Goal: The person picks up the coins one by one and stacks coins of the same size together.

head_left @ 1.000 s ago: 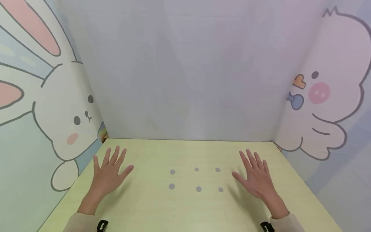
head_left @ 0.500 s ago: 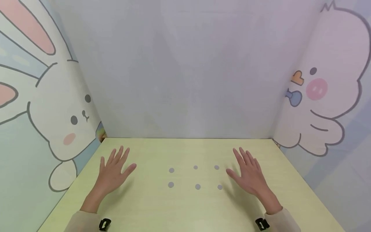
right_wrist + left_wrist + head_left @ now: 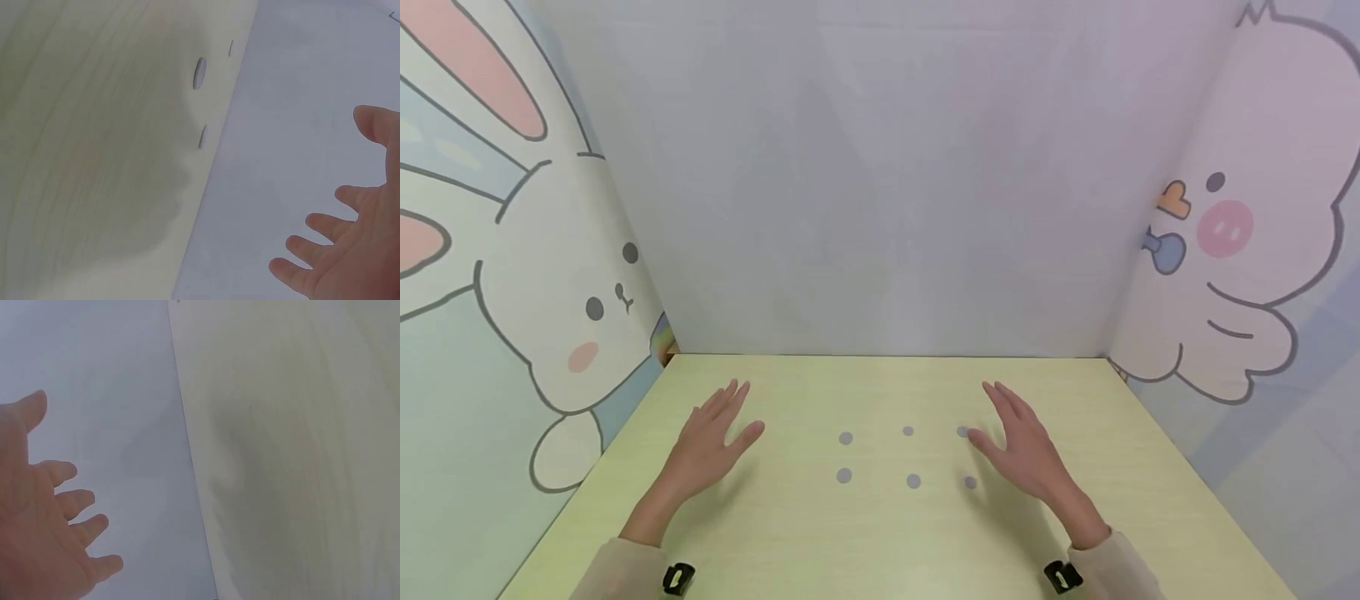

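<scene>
My left hand (image 3: pixel 706 446) hovers above the left part of the pale wooden table (image 3: pixel 790 533), fingers extended and thumb spread, holding nothing. In the left wrist view the same left hand (image 3: pixel 37 519) shows its palm and loosely spread fingers. Over the right part of the table is my right hand (image 3: pixel 1026 454), likewise extended and bare. Its thumb tip overlaps a grey dot (image 3: pixel 962 432) in the head view. Several flat grey round dots, such as this front one (image 3: pixel 913 481), lie in two rows between the hands. The right wrist view shows the right hand (image 3: pixel 350 244) with spread fingers.
A plain greyish cloth wall (image 3: pixel 880 192) rises behind the table's far edge. Side panels carry a cartoon rabbit (image 3: pixel 550 317) on the left and a cartoon chick (image 3: pixel 1262 208) on the right. Black straps (image 3: pixel 678 578) sit at the cuffs.
Both hands have moved inward toward the middle, the right one farther. They have turned more edge-on, and their fingers look closer together. The dots have stayed in place on the table.
</scene>
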Tool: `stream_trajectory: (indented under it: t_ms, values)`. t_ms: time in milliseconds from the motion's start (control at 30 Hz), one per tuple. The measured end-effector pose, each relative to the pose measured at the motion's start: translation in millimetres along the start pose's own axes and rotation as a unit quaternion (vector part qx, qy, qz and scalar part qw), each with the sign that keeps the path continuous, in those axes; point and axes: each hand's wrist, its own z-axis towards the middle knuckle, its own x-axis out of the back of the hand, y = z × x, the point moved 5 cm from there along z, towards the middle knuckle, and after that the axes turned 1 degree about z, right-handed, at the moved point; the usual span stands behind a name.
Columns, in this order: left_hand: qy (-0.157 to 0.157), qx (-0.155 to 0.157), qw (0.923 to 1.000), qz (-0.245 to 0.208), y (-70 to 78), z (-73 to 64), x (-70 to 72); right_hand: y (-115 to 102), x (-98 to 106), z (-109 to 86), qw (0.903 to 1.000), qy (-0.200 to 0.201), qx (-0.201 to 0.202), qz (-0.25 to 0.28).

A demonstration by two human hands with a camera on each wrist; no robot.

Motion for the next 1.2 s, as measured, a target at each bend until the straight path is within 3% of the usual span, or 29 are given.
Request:
stream_trajectory:
  t_ms: [433, 800, 967, 1200]
  values:
    - [-0.013, 0.003, 0.9993, -0.036, 5.8, -1.0, -10.6, -13, -23, -0.4, 0.9986, -0.02, -0.004, 0.048]
    - [0.003, -0.014, 0.9978, -0.065, 20.3, 2.5, -19.7, -29, -40, 2.9, 0.9942, -0.045, 0.004, 0.098]
    - [-0.012, -0.026, 0.9963, -0.081, 26.5, 3.9, -26.2, -38, -49, 5.6, 0.992, -0.059, 0.001, 0.112]
    - [-0.045, -0.013, 0.9951, -0.087, 28.2, 5.3, -34.4, -51, -62, 10.9, 0.9886, -0.083, 0.005, 0.126]
